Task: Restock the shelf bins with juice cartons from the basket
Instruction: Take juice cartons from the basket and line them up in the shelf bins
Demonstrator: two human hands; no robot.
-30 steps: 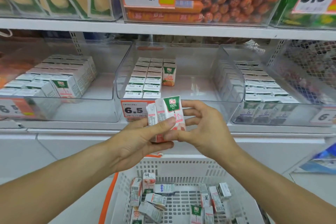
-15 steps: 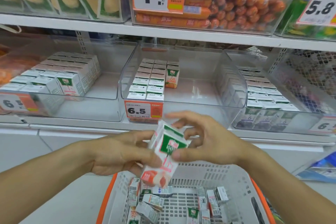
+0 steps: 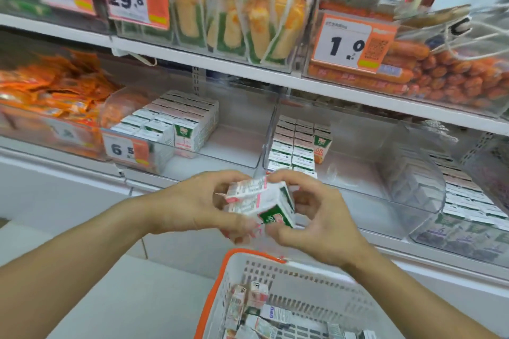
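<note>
My left hand [image 3: 192, 203] & right hand [image 3: 316, 217] met on a few cartons [image 3: 261, 201], above the basket [image 3: 275, 272], in front of the middle bin [image 3: 358, 173]. More cartons in bins left [image 3: 179, 124] & right [image 3: 468, 206]. Sausages [image 3: 440, 71] on shelf above.

Two bare forearms are seen, one entering from each lower corner. No sleeve, glove or wristband is worn on either. The left hand [image 3: 192, 203] and right hand [image 3: 319, 217] are bare as well, and no ring or watch is seen on them. The fingernails that can be made out are short and unpainted. The left forearm is seen almost to the elbow, broad at the frame edge and narrowing to the wrist. The picture is slightly blurred, so finer marks cannot be told.
</note>
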